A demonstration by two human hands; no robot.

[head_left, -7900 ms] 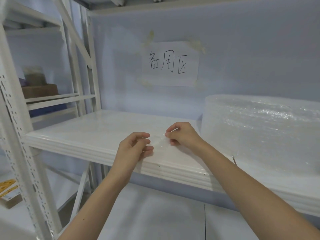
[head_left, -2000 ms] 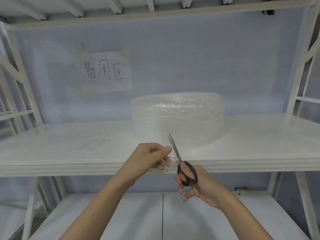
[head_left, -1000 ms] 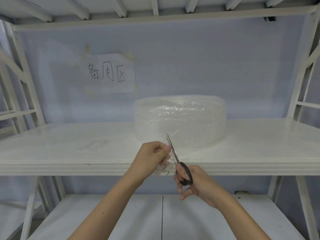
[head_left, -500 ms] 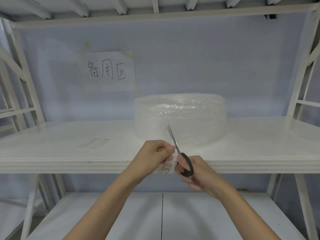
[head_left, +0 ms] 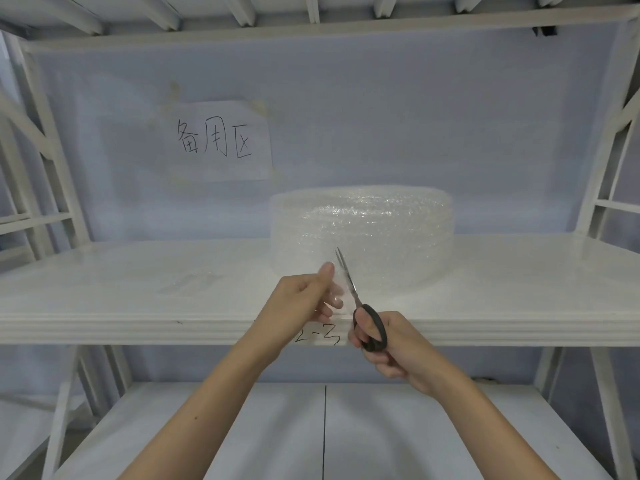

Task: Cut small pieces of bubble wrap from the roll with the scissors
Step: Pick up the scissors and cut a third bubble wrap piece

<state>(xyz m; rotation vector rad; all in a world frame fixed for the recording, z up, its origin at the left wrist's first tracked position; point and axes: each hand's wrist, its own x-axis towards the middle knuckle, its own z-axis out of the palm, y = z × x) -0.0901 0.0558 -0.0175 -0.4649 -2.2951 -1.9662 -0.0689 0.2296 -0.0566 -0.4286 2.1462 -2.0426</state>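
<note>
White shelf (head_left: 104, 292) carries bubble wrap roll (head_left: 381, 230).

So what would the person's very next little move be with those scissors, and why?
Probably to lay the snipped piece down on the white shelf. The scissors in the right hand look nearly closed, blades pointing up beside the small bubble wrap piece pinched in the left hand. Whether it is fully severed is hard to tell.

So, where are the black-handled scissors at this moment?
In the head view, the black-handled scissors are in the right hand, just right of the left hand, in front of the clear bubble wrap roll on the white shelf.
</note>
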